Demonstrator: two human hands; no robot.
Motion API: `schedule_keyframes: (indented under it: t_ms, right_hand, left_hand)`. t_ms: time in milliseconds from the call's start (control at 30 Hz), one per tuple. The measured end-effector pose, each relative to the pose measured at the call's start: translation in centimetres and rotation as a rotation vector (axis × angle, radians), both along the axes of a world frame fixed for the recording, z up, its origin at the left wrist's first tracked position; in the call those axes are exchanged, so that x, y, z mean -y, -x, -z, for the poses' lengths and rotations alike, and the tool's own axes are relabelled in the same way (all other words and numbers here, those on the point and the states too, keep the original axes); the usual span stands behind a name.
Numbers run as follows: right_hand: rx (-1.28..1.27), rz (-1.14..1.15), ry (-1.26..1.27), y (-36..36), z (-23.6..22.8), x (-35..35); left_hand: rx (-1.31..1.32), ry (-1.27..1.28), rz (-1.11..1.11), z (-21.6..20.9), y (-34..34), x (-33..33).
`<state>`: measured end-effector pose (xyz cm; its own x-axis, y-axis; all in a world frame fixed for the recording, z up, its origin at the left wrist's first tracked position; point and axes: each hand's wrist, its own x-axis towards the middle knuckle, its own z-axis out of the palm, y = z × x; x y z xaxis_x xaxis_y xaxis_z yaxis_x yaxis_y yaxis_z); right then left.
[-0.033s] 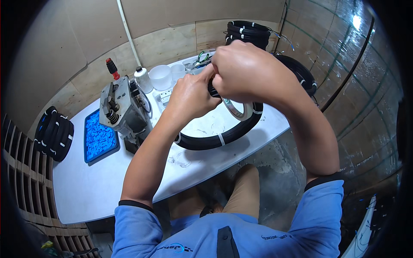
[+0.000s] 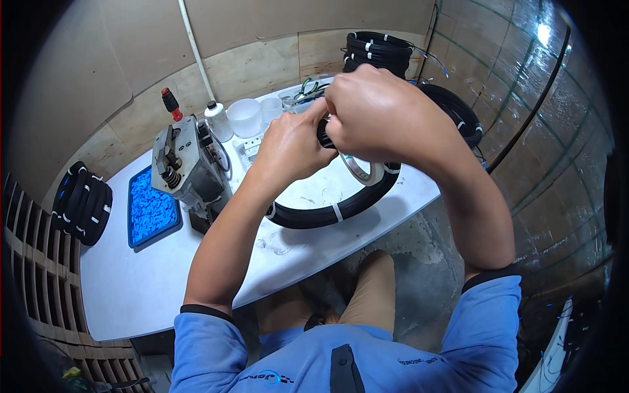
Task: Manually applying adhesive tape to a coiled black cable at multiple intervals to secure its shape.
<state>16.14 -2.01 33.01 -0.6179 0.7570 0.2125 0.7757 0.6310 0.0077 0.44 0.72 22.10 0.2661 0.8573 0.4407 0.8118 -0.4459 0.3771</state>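
A black cable coil (image 2: 306, 217) with white tape bands stands tilted over the white table. My left hand (image 2: 295, 143) is closed round the coil's far side, its thumb pointing toward my other hand. Pressed up against it, my right hand (image 2: 368, 108) is curled into a fist, back of the hand upward. From under that fist hangs a pale roll of tape (image 2: 372, 178), partly covered by the palm. The right fingertips and the exact spot they grip on the coil are hidden.
On the white table (image 2: 131, 288) stand a grey metal press (image 2: 187, 164), a tray of blue pieces (image 2: 152, 213), a white bottle (image 2: 216, 121) and a clear tub (image 2: 246, 118). More black coils (image 2: 82, 203) lie at the left, with others stacked (image 2: 377, 52) at the back right.
My right hand and forearm have shifted very slightly, and the tape roll has turned a little with them. My left hand and the coil stay where they were.
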Motion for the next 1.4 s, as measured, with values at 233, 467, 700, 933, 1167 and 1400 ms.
schedule_keyframes:
  t_ms: [233, 467, 700, 933, 1167, 1400]
  right_hand:
    - [-0.252, -0.146, -0.160, -2.8, 2.6, 8.5]
    - [-0.563, -0.088, -0.228, -3.4, 2.8, 3.7]
    - [-0.228, 0.088, 0.053, -1.2, -1.0, -1.6]
    - [-0.114, 0.048, 0.081, 0.1, -2.6, -3.0]
    - [-0.091, 0.059, 0.088, 0.2, -2.1, -3.4]
    - [-0.101, 0.056, 0.042, -0.6, -1.2, -3.2]
  left_hand:
    - [0.002, -0.013, -0.095, 0.3, 2.0, -1.4]
    - [0.028, 0.083, -0.183, 0.1, 2.6, -0.4]
    - [0.040, 0.015, -0.097, -0.6, -0.6, 1.6]
    - [-0.001, 0.026, -0.086, -0.9, -0.9, 1.6]
    - [-0.019, 0.014, -0.095, -0.7, -0.8, 1.5]
    - [-0.027, 0.008, -0.056, -0.5, -0.8, 0.8]
